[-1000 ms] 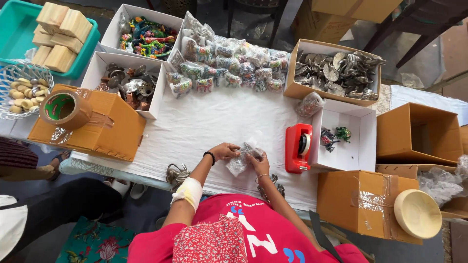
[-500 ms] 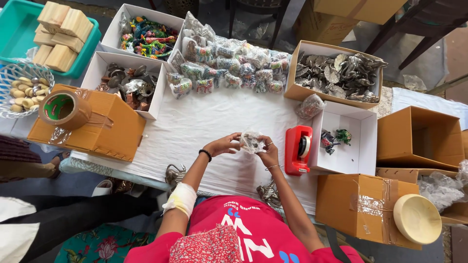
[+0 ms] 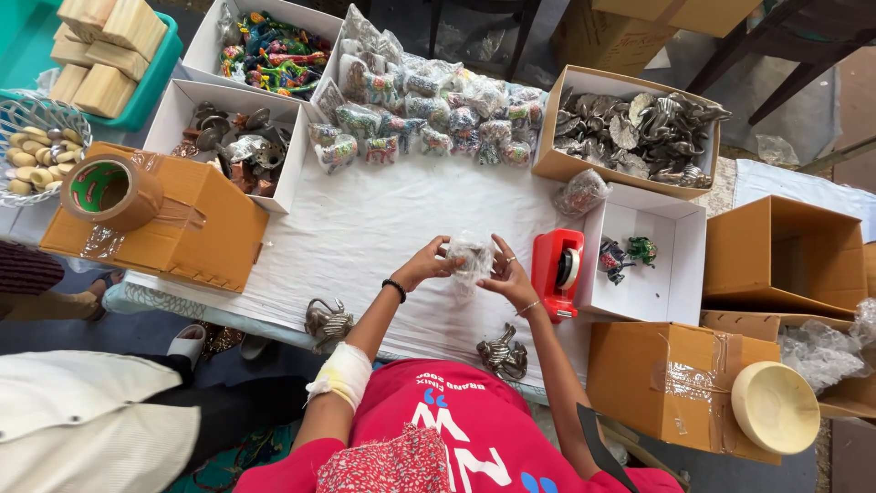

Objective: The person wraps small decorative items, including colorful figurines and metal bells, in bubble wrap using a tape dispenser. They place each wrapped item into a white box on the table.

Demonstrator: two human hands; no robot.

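Plastic-wrapped bundle (image 3: 472,256) between left hand (image 3: 427,265), right hand (image 3: 507,278), both gripping

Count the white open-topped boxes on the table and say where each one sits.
3. One white box at the top left holds colourful figures; one below it holds metal pieces; one, nearly empty, sits right of the red tape dispenser. None seems hidden.
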